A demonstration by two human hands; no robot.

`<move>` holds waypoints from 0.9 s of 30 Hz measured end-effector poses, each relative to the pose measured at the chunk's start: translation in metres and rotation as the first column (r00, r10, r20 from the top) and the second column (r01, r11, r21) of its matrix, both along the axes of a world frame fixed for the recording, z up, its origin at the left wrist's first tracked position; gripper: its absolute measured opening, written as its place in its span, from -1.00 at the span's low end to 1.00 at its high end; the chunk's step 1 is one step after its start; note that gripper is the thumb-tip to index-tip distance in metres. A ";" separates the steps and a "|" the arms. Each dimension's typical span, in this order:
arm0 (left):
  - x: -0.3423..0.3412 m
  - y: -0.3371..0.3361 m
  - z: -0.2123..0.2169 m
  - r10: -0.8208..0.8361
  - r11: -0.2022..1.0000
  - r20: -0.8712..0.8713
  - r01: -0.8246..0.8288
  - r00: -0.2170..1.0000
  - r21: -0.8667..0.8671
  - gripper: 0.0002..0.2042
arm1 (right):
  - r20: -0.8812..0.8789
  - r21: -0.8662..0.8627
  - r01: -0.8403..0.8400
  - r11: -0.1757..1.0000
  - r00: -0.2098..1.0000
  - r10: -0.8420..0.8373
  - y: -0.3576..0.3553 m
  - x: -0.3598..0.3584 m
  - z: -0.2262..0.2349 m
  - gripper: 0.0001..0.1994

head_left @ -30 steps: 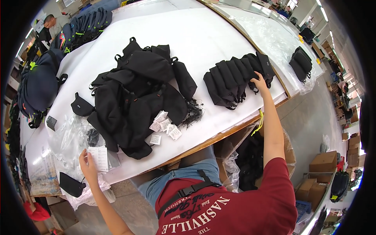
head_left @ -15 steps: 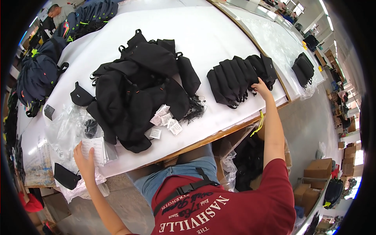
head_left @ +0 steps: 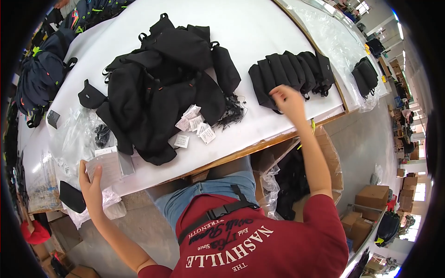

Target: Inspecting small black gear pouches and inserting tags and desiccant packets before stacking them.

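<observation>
My left hand (head_left: 91, 187) pinches the edge of a printed paper sheet (head_left: 103, 167), thumb on top and fingers behind. More papers (head_left: 126, 163) lie under and beside the sheet at the table's near edge. My right hand (head_left: 289, 102) is slightly blurred, with its fingers curled together and nothing showing in them. It hangs over the near side of a row of black pouches (head_left: 280, 69) standing close against one another. Between my hands lies a heap of black fabric bags (head_left: 157, 83), with several white labels (head_left: 194, 123) at its near side.
A clear plastic bag (head_left: 74, 143) and a small black pouch (head_left: 73, 197) lie at the left. Dark blue backpacks (head_left: 44, 76) crowd the far left. Beyond a wooden strip, more black pouches (head_left: 365, 76) stand at the right. Below the table edge is an open carton (head_left: 331, 157) with black items.
My right hand has moved left along the pouch row, away from its right part. My left hand has closed on the paper sheet and drawn it slightly left, its edge raised.
</observation>
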State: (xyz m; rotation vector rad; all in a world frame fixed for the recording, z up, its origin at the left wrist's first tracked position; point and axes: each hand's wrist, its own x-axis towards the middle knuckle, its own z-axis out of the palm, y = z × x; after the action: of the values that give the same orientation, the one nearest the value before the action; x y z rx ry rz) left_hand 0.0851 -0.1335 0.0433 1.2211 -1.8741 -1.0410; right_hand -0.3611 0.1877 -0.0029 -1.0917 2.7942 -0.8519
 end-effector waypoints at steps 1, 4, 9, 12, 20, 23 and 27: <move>-0.002 0.008 0.009 -0.003 1.000 0.004 0.003 1.000 0.006 -0.79 | -0.095 -0.021 -0.065 0.998 0.994 0.063 -0.007 0.022 -0.013 -0.82; -0.008 0.032 0.033 -0.276 0.927 -0.182 0.311 0.944 0.211 -0.80 | -0.231 0.111 -0.269 0.957 0.929 0.288 -0.025 0.063 -0.030 -0.84; -0.017 0.054 0.041 -0.475 0.783 -0.115 0.479 0.872 0.396 -0.81 | -0.223 0.206 -0.231 0.951 0.935 0.275 -0.030 0.054 -0.052 -0.87; -0.020 0.060 0.029 -0.608 0.707 -0.065 0.577 0.791 0.409 -0.81 | -0.153 0.364 -0.298 0.882 0.915 0.373 -0.030 0.043 -0.054 -0.88; -0.018 0.094 -0.008 -0.637 0.659 -0.099 0.607 0.764 0.443 -0.26 | -0.104 0.139 -0.354 0.925 0.924 0.369 -0.039 0.059 -0.015 -0.92; -0.026 0.100 -0.017 -0.642 0.651 -0.089 0.602 0.762 0.463 -0.30 | -0.111 0.191 -0.328 0.925 0.929 0.353 -0.039 0.053 -0.020 -0.89; -0.039 0.102 -0.018 -0.617 0.633 -0.121 0.582 0.778 0.510 -0.36 | -0.038 0.359 -0.363 0.860 0.915 0.402 -0.032 0.033 -0.045 -0.90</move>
State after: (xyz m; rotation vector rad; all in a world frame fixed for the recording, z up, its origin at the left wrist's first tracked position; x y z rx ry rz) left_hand 0.0462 -0.0311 0.0251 0.8897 -2.1922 -2.0142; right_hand -0.3278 0.1554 -0.0475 -1.5830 2.5214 -0.2536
